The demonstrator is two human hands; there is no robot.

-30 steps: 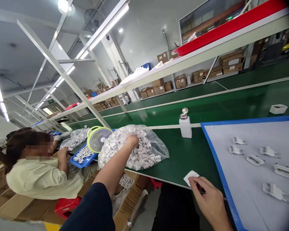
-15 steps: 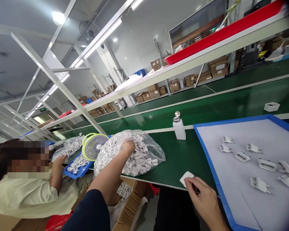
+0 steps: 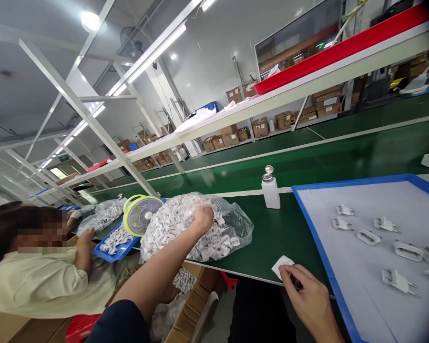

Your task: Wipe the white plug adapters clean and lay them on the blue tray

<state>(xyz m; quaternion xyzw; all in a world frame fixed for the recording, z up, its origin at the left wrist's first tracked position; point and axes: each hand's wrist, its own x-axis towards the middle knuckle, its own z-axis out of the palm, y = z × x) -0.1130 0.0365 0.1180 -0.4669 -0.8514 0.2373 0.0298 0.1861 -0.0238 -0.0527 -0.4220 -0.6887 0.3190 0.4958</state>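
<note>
My left hand reaches into a clear plastic bag heaped with small white plug parts. Its fingers look curled inward, and whatever they hold is hidden behind the hand. Near the table's front edge, my right hand pinches a small white cloth or paper piece between thumb and fingers. To the right, a blue-rimmed white tray carries several white two-pin plugs, spread apart, along with open oval white pieces.
A white pump bottle stands behind my right hand. A yellow-green fan and a blue tray of parts are left of the bag. A co-worker sits at far left. Below is an open cardboard box; a shelf runs overhead.
My left hand has shifted slightly right within the bag, and the bag's loose right side has moved too. The right hand keeps its pinch on the white piece. The view has shifted slightly.
</note>
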